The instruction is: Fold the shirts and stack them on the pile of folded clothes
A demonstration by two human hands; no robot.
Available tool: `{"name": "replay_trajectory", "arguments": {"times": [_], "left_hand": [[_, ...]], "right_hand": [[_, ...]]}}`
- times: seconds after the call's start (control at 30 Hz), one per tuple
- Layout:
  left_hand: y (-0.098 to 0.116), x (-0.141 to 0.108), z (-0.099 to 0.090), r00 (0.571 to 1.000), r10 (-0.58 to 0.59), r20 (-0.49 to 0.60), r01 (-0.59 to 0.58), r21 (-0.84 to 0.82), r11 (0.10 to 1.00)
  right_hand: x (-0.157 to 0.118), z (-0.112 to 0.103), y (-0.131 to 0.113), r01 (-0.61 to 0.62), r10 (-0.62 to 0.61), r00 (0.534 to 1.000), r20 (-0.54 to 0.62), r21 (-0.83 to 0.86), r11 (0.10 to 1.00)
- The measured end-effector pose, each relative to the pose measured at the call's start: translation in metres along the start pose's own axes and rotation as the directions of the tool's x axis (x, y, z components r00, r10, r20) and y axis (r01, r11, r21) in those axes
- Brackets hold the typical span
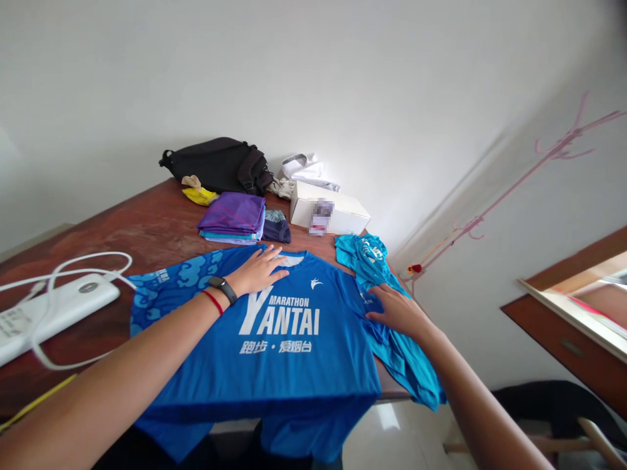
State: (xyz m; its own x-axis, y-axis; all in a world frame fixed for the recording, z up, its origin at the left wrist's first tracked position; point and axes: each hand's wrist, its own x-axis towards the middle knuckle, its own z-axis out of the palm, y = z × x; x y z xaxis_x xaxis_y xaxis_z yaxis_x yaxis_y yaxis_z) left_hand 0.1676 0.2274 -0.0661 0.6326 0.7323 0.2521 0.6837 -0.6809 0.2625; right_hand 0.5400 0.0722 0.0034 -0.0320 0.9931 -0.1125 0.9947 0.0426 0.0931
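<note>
A blue T-shirt (pixel 294 372) with white "Marathon Yantai" lettering lies spread front side up on the table, its lower part hanging over the near edge. My left hand (pixel 259 269) rests flat on it beside the collar, fingers spread. At the sleeve on the right is my right hand (pixel 396 309), touching the fabric with thumb and forefinger apart; its other fingers are partly hidden. Beyond and under that sleeve lies a crumpled turquoise shirt (pixel 416 369), which drapes over the table's right edge. Behind the collar sits a stack of folded purple and light blue clothes (pixel 234 214).
On the reddish-brown table (pixel 142 225), a white power strip (pixel 59 313) with looping cables lies at left. Along the wall are a black bag (pixel 215 166), a yellow item (pixel 200 195) and a white box (pixel 337 207). A pink coat rack (pixel 490 209) leans at right.
</note>
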Motion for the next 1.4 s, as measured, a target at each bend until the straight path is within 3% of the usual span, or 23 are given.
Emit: {"name": "replay_trajectory", "arguments": {"times": [0.2,0.43,0.53,0.6,0.7,0.77,0.87,0.97,1.07,1.17,1.4], "left_hand": [[0.004,-0.001,-0.005,1.000,0.012,0.021,-0.012,0.006,1.000],[0.002,0.000,-0.003,1.000,0.030,-0.006,-0.030,0.000,1.000],[-0.001,0.000,-0.002,0.998,0.052,-0.035,-0.052,-0.005,0.999],[-0.002,0.001,-0.001,0.995,0.073,-0.062,-0.074,-0.028,0.997],[-0.004,0.004,0.000,0.987,0.118,-0.107,-0.127,-0.083,0.988],[-0.004,0.005,-0.002,0.978,0.139,-0.153,-0.157,-0.116,0.981],[-0.002,0.006,-0.008,0.967,0.135,-0.218,-0.169,-0.147,0.975],[0.001,0.005,-0.014,0.958,0.123,-0.258,-0.174,-0.183,0.968],[0.006,0.004,-0.018,0.963,0.123,-0.240,-0.185,-0.256,0.949],[0.011,0.003,-0.020,0.969,0.148,-0.199,-0.206,-0.317,0.926],[0.010,0.002,-0.023,0.971,0.176,-0.160,-0.211,-0.244,0.946]], "right_hand": [[-0.017,0.003,-0.008,0.011,-0.011,1.000,-0.024,0.016,1.000],[-0.011,0.010,-0.002,0.051,-0.052,0.996,-0.066,-0.014,0.999],[0.000,0.015,0.009,0.093,-0.073,0.985,-0.156,0.124,0.988],[0.009,0.015,0.019,0.073,-0.003,0.970,-0.243,0.280,0.957],[0.026,0.011,0.028,0.033,0.196,0.908,-0.370,0.530,0.847],[0.036,0.006,0.027,0.059,0.300,0.872,-0.387,0.691,0.720],[0.048,-0.003,0.010,0.103,0.347,0.888,-0.301,0.866,0.489],[0.059,-0.011,-0.017,0.107,0.300,0.925,-0.232,0.918,0.381],[0.070,-0.015,-0.041,0.107,0.211,0.956,-0.206,0.910,0.400],[0.080,-0.014,-0.057,0.111,0.095,0.979,-0.178,0.868,0.485],[0.079,0.000,-0.073,0.173,-0.158,0.984,-0.087,0.696,0.696]]}}
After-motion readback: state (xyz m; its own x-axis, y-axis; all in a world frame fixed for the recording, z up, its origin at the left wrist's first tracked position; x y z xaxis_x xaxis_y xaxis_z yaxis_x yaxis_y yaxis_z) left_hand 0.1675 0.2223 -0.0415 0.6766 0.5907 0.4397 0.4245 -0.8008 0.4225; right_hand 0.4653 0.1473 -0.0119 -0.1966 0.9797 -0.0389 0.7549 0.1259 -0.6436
